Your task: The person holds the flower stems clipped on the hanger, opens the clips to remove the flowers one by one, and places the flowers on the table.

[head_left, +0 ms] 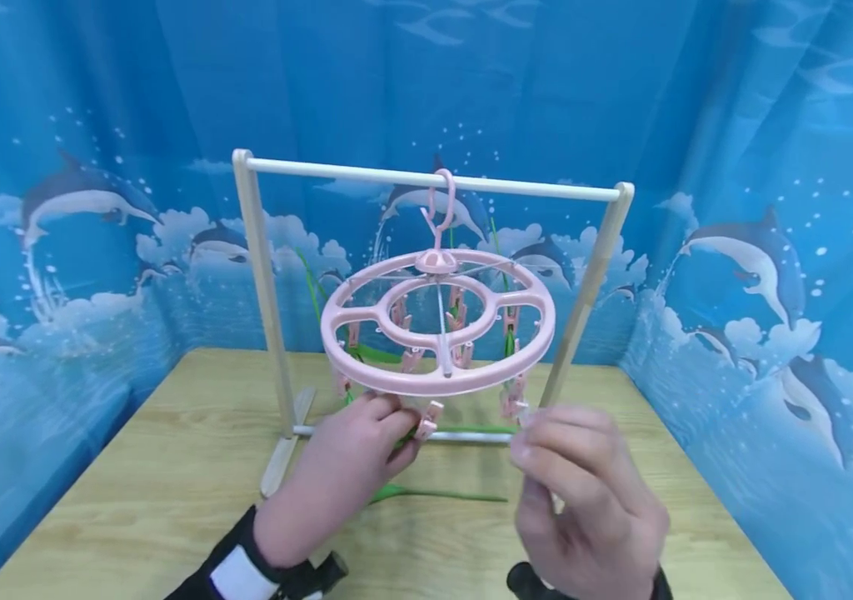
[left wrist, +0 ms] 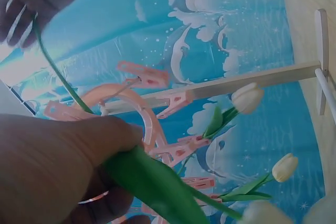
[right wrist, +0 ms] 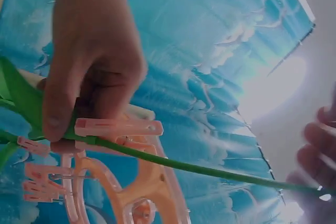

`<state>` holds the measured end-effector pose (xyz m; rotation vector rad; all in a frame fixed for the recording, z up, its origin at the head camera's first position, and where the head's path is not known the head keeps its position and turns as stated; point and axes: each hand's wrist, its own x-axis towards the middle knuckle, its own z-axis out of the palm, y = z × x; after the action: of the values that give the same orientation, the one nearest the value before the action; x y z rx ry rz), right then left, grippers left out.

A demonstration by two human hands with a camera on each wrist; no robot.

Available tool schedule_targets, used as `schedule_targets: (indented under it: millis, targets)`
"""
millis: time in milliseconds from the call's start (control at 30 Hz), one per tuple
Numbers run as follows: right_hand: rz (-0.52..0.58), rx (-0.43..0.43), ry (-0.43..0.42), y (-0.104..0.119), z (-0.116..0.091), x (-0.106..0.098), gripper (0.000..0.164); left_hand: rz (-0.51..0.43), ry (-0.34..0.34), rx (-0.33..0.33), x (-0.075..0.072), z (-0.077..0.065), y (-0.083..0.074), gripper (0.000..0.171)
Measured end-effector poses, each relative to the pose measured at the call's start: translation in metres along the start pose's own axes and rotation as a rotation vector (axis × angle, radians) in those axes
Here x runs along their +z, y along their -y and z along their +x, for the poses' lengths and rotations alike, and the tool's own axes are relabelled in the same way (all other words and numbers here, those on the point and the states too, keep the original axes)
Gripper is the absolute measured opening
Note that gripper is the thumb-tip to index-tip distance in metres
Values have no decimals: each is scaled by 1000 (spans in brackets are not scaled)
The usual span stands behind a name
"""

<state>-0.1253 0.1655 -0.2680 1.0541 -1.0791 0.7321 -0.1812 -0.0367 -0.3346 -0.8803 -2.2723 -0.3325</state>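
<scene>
My left hand (head_left: 355, 450) is below the front of a round pink clip hanger (head_left: 437, 386), pinching an artificial tulip by its green leaf (left wrist: 157, 187) and stem. In the right wrist view the stem (right wrist: 210, 170) stretches past a pink clothespin (right wrist: 118, 128) to my right hand (head_left: 591, 492), whose fingertips pinch its far end. Whether that clothespin grips the stem I cannot tell. Other white tulips (left wrist: 285, 167) hang from the hanger's clothespins. Another green stem (head_left: 456, 496) lies on the table, partly hidden by my left hand.
The hanger hooks over the top rod (head_left: 351, 172) of a wooden stand. Its upright posts (head_left: 265, 275) flank the hanger, with a white lower bar (head_left: 471, 437) between them. Blue dolphin curtains (head_left: 306, 75) surround the wooden table (head_left: 194, 450).
</scene>
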Motion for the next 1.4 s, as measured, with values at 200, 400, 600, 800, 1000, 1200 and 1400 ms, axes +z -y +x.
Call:
schedule_targets:
  millis: [200,400,600,800,1000,1200,1400]
  targets:
    - [-420,159,277,-1,0,-2,17,42,59,-18,0,-2,0,16]
    - [-416,125,230,-1,0,-2,15,93,124,-58,-7,0,-3,20]
    - [-274,134,443,2,-2,2,18,140,143,-43,-13,3,-6,19]
    - [-286,316,643,-5,-11,-6,25,36,0,9,-24,2,-3,21]
    - [-281,379,695,-9,-14,-11,40,-130,-155,64,-36,2,-1,30]
    - [-248,424,693,-10,-15,-10,40,-222,-288,100,-40,-1,-2,21]
    - [-237,499,730,-11,-20,-9,38,-227,-300,94,-41,-2,-1,20]
